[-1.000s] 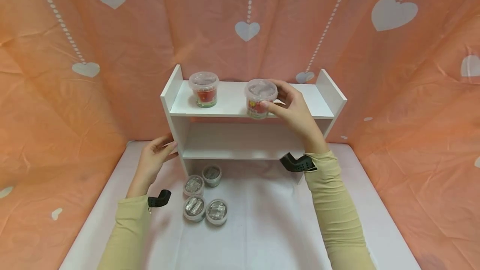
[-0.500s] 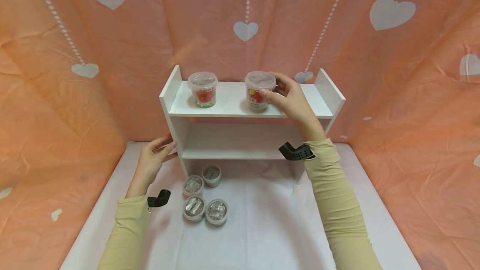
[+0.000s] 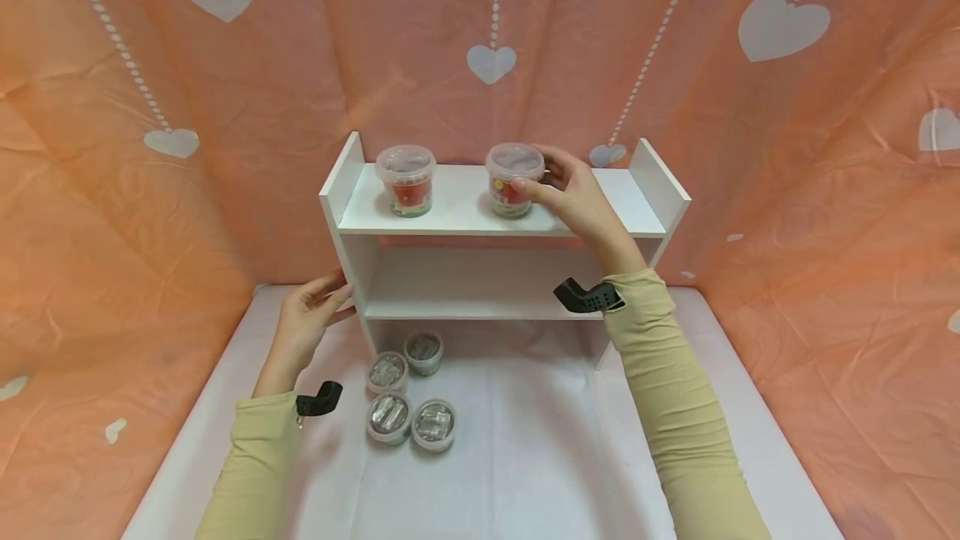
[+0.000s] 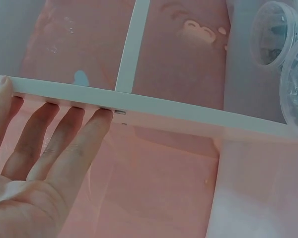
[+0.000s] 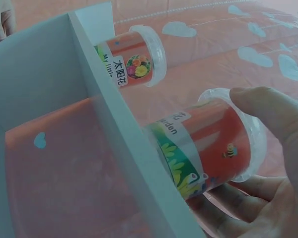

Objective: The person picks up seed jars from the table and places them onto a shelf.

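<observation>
My right hand [image 3: 576,200] holds a clear plastic tub [image 3: 510,194] with a lid and a red label, thumb in front and fingers round the far side. The tub stands upright on the top board of a white shelf [image 3: 450,227]. In the right wrist view the label on this held tub [image 5: 203,144] shows flowers and a bee. A similar tub [image 3: 409,186] stands to its left on the same board. My left hand [image 3: 306,319] is at the shelf's left side panel; in the left wrist view its nearly straight fingers [image 4: 72,148] touch that panel.
Several small lidded tubs [image 3: 433,425] with silvery contents sit on the white-covered table [image 3: 540,473], by the shelf's left foot. The shelf has a lower board [image 3: 480,298] too. An orange cloth [image 3: 420,40] with white hearts hangs behind and at both sides.
My right hand has lifted the tub slightly back onto the top board, then shifted it a little left. The left hand has stayed at the side panel.
</observation>
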Motion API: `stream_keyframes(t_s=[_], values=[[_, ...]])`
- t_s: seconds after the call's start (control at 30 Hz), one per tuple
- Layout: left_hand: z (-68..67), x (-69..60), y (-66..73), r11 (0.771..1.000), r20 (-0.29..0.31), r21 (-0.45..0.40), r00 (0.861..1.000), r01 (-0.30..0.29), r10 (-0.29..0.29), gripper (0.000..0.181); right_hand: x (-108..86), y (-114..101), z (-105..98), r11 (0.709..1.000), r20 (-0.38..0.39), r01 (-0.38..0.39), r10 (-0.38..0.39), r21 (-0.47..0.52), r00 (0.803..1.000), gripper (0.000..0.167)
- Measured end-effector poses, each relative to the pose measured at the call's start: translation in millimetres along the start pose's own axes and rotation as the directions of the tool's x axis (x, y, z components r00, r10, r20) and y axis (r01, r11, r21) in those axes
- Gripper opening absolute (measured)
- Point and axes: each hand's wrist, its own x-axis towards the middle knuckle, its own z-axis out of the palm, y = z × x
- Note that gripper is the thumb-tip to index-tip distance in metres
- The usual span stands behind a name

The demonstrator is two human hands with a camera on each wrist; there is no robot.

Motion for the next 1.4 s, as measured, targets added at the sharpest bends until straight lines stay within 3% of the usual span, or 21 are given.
stream_keyframes(t_s=[0.2, 0.6, 1.17, 1.4], values=[[1.2, -0.2, -1.3, 1.0, 0.0, 0.013, 1.0, 0.002, -0.002, 0.051, 3.6, 0.8, 1.6, 0.999, 0.029, -0.013, 0.014, -0.029, 0.999, 0.054], [3.1, -1.4, 2.6, 1.0, -0.011, 0.023, 1.0, 0.018, -0.018, 0.048, 4.2, 1.2, 1.9, 0.993, 0.04, -0.117, 0.116, 0.021, 0.992, 0.052], [2.5, -1.1, 1.1, 0.999, -0.021, 0.035, 0.999, 0.025, -0.024, 0.05, 4.1, 3.1, -0.1, 1.0, 0.08, -0.01, 0.013, -0.027, 0.997, 0.047], [2.6, -1.2, 1.4, 0.999, -0.02, 0.03, 1.0, 0.024, -0.023, 0.05, 2.1, 0.6, -2.1, 0.999, 0.064, -0.016, 0.013, 0.043, 0.998, 0.05]])
